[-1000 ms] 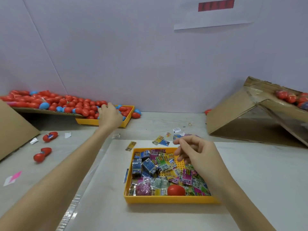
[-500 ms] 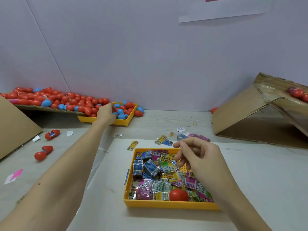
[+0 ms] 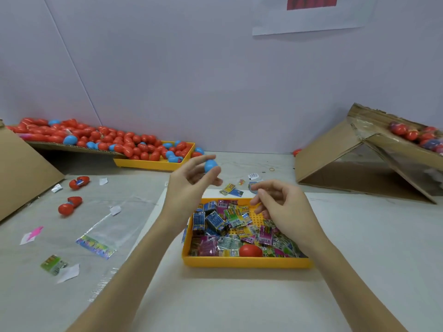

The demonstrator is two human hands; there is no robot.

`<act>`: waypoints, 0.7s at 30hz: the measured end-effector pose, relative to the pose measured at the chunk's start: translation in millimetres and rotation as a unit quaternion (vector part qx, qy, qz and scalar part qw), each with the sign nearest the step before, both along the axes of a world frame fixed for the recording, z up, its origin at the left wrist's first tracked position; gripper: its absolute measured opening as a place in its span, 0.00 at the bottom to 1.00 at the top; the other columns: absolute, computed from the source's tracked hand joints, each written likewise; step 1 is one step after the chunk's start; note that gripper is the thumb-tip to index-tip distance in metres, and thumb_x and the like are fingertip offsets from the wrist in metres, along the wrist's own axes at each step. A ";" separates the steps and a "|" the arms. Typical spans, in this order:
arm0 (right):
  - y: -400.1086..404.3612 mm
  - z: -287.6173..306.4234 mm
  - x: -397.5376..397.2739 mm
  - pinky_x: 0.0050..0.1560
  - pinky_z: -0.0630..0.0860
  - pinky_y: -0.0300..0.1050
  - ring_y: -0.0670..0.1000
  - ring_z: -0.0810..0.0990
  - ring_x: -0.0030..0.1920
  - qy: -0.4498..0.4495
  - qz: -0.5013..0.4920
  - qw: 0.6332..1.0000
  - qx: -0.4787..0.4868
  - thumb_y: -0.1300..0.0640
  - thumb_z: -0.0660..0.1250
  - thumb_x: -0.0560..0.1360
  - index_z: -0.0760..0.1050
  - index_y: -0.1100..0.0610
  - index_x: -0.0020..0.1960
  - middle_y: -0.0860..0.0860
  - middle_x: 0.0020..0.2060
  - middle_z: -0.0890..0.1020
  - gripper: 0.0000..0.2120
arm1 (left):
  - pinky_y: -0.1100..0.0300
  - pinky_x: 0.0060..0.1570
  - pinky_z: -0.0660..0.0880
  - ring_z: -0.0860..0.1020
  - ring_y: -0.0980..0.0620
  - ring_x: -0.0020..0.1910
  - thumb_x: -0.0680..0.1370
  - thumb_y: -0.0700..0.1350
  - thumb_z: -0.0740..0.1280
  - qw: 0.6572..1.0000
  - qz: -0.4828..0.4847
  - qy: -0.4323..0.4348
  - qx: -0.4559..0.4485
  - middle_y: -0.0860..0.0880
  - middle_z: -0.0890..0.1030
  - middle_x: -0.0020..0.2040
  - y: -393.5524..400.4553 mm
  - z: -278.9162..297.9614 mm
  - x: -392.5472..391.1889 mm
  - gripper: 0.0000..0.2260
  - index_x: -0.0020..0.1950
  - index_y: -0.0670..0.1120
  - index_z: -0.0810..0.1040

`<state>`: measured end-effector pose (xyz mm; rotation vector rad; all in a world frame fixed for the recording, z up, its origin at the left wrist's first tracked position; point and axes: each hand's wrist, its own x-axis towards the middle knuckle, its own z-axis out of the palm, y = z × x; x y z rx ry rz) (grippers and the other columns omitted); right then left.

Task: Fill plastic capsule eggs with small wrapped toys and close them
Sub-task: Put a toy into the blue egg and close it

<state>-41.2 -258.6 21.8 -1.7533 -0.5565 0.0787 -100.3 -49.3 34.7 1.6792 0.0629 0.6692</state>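
My left hand (image 3: 189,180) pinches a blue capsule egg (image 3: 210,166) at its fingertips, above the far edge of the yellow tray (image 3: 244,262). That tray holds several small wrapped toys (image 3: 230,221) and one red capsule half (image 3: 250,250). My right hand (image 3: 282,207) hovers over the tray's far right part with fingers loosely curled; I see nothing held in it. A second yellow tray (image 3: 148,164) at the back left holds red and blue capsule eggs (image 3: 134,144), which also spill along a cardboard ramp (image 3: 72,146).
Two open red capsules (image 3: 79,182) (image 3: 69,205) lie on the table at left, near a clear plastic bag (image 3: 107,226) and paper scraps. A cardboard ramp (image 3: 359,159) at the right carries filled eggs (image 3: 412,134). Loose wrapped toys (image 3: 230,189) lie behind the near tray.
My left hand has come back from the far tray of eggs toward the middle, now holding a blue egg. My right hand stayed above the toy tray.
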 end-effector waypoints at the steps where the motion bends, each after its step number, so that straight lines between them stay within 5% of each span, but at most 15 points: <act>1: 0.1 -0.1 -0.1 0.42 0.82 0.46 0.48 0.86 0.39 -0.018 0.004 1.000 -0.007 0.62 0.65 0.83 0.82 0.50 0.56 0.48 0.41 0.87 0.10 | 0.63 0.50 0.80 0.86 0.48 0.45 0.78 0.46 0.72 1.000 -0.026 0.003 0.015 0.45 0.87 0.48 -7.7 -3.0 -5.0 0.16 0.65 0.46 0.81; 8: 9.4 -10.4 -1.9 0.43 0.73 0.32 0.40 0.80 0.45 -0.179 0.005 0.969 -0.170 0.53 0.73 0.79 0.85 0.47 0.56 0.41 0.45 0.83 0.06 | 0.59 0.56 0.81 0.86 0.48 0.52 0.81 0.43 0.69 0.984 -0.132 0.036 0.111 0.50 0.85 0.54 -10.2 -12.9 -11.7 0.16 0.69 0.48 0.78; 13: 27.5 -20.6 -3.6 0.51 0.70 0.44 0.47 0.72 0.53 -0.210 0.019 0.924 -0.319 0.41 0.73 0.76 0.83 0.47 0.62 0.44 0.47 0.74 0.17 | 0.59 0.62 0.78 0.80 0.51 0.66 0.82 0.41 0.68 0.981 -0.182 0.063 0.015 0.52 0.83 0.65 0.8 -7.7 -13.0 0.18 0.71 0.55 0.78; 16: 29.6 -20.2 -4.0 0.55 0.75 0.45 0.48 0.75 0.54 -0.191 0.018 0.928 -0.320 0.46 0.75 0.76 0.82 0.48 0.61 0.45 0.48 0.76 0.15 | 0.55 0.61 0.77 0.82 0.50 0.63 0.78 0.49 0.74 0.982 -0.169 0.061 -0.058 0.51 0.85 0.61 0.3 -4.7 -14.6 0.18 0.68 0.56 0.81; 21: 27.4 -17.3 -5.1 0.48 0.75 0.39 0.44 0.78 0.46 -0.151 0.014 0.946 -0.287 0.55 0.76 0.77 0.80 0.50 0.55 0.44 0.44 0.80 0.08 | 0.52 0.64 0.79 0.83 0.44 0.61 0.80 0.44 0.69 0.976 -0.180 0.055 -0.106 0.46 0.85 0.61 -3.8 -7.5 -13.9 0.18 0.71 0.50 0.79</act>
